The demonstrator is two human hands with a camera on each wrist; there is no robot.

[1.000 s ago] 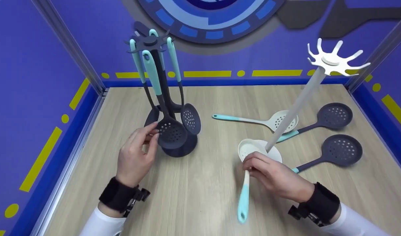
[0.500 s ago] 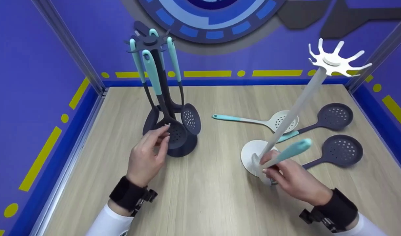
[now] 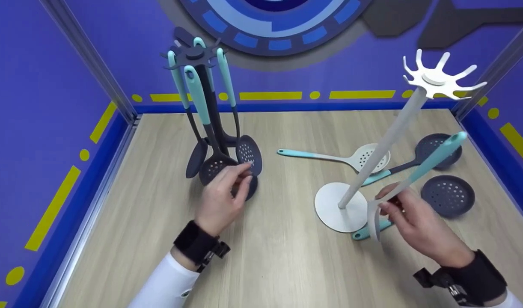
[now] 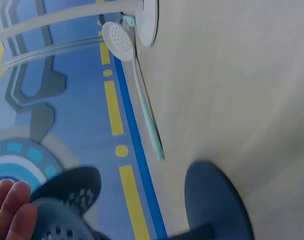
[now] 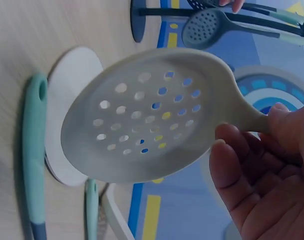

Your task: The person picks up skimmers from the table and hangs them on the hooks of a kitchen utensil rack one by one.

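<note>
My right hand (image 3: 428, 231) pinches a white skimmer (image 5: 206, 90) by its neck, its perforated head hanging down and its mint handle slanting up to the right. The skimmer's head is beside the round base of a white utensil stand (image 3: 330, 205), which has bare hooks on top. My left hand (image 3: 223, 196) is in front of a dark utensil stand (image 3: 196, 53), fingers loosely bent with nothing between them. On that stand hang several dark utensils with mint handles, including a front skimmer (image 3: 210, 171) partly covered by the hand. Whether the hand touches it I cannot tell.
Another white skimmer (image 3: 338, 159) lies behind the white stand. Two dark skimmers rest at the right, one farther back (image 3: 430, 145) and one nearer (image 3: 447, 196), partly hidden by the right hand. Blue panels (image 3: 278, 100) border the wooden table (image 3: 278, 256).
My right hand has lifted the white skimmer, turned its handle from pointing towards me to pointing up and right, and carried it rightward. My left hand has drifted right across the hanging dark skimmer.
</note>
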